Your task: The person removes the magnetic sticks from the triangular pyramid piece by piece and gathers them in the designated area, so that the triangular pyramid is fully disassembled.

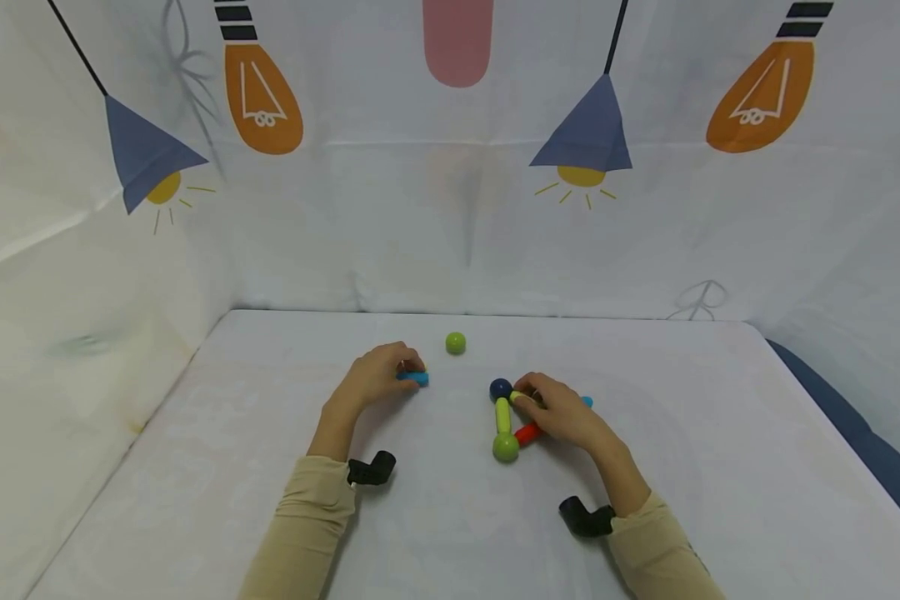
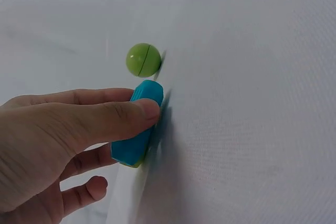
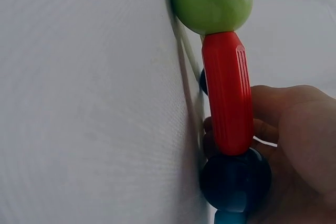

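Note:
My left hand pinches a light-blue rod between thumb and fingers, just over the white table. A sliver of yellow-green shows at the rod's lower end in the left wrist view. Beyond the fingertips lies a loose green ball. To the right, my right hand grips a yellow-green rod of a joined ball-and-rod figure, partly hidden by the hand. That figure has a navy ball, a green ball, a red rod and a second navy ball with a blue rod below it.
The white tabletop runs back to a white cloth wall printed with lamps and bulbs. Black wrist cameras jut inward from both sleeves. A dark blue object stands beyond the table's right edge.

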Motion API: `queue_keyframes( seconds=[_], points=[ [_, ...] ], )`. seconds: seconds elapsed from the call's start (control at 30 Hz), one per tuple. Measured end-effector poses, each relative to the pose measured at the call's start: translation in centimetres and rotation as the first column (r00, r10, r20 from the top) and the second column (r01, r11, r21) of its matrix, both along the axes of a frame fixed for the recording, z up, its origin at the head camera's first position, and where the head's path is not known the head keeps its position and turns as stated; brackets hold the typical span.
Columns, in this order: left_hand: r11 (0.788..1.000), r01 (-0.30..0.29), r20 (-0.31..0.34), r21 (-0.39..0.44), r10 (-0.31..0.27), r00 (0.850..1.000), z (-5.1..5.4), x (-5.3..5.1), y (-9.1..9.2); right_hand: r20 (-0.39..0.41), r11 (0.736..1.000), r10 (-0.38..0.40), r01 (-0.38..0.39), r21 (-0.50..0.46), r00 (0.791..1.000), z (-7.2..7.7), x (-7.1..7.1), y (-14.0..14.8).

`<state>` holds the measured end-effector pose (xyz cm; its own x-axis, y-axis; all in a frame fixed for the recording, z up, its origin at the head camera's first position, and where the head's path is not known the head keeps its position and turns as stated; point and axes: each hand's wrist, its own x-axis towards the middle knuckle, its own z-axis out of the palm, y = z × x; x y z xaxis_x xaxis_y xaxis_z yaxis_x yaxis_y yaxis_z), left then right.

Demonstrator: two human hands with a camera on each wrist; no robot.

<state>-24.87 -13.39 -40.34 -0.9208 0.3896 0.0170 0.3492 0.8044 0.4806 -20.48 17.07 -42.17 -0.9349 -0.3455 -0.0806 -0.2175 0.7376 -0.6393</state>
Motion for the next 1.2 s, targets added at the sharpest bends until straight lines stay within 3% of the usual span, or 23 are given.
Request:
queue_keyframes(
  seconds=[0.43, 0.6, 0.67, 0.73, 0.8, 0.87, 0.97, 1.1, 1.2],
  points=[
    [0.999, -0.01, -0.031, -0.045, 0.009, 0.999, -0.2, -0.1, 0.1, -0.017, 0.999, 0.045, -0.045, -0.006, 0.999, -0.3, -0.1, 0.0],
    [0.999, -0.017, -0.076, -0.027, 0.015, 0.997, 0.2, 0.4, 1.3, -0.021, 0.998, 0.058, -0.058, -0.007, 0.998, -0.2, -0.1, -0.1],
    [0.999, 0.038, -0.094, 0.015, -0.036, 0.995, 0.3, 0.8, 2.6, -0.02, 0.998, 0.069, -0.069, -0.013, 0.997, -0.2, -0.1, -0.2],
    [0.989, 0.14, -0.095, 0.053, -0.135, 0.986, 0.1, 1.2, 4.2, -0.027, 0.996, 0.087, -0.088, -0.019, 0.996, -0.1, 0.0, -0.3],
    [0.961, 0.271, -0.09, 0.058, -0.265, 0.96, -0.3, 1.6, 5.9, -0.037, 0.994, 0.102, -0.103, -0.03, 0.994, 0.0, 0.0, -0.4],
    [0.931, 0.363, -0.077, 0.05, -0.359, 0.93, -0.7, 2.0, 7.3, -0.049, 0.994, 0.107, -0.109, -0.032, 0.993, 0.0, 0.0, -0.5],
    [0.925, 0.379, -0.072, 0.021, -0.377, 0.923, -1.2, 2.4, 8.6, -0.053, 0.993, 0.108, -0.11, -0.039, 0.993, 0.0, 0.1, -0.5],
    [0.947, 0.317, -0.042, 0.043, -0.316, 0.948, -1.3, 2.6, 8.9, -0.052, 0.993, 0.112, -0.114, -0.039, 0.992, 0.1, 0.2, -0.4],
    [0.949, 0.312, -0.003, 0.043, -0.312, 0.95, -1.1, 2.5, 8.6, -0.053, 0.993, 0.111, -0.113, -0.038, 0.992, 0.1, 0.2, -0.5]
  ],
)
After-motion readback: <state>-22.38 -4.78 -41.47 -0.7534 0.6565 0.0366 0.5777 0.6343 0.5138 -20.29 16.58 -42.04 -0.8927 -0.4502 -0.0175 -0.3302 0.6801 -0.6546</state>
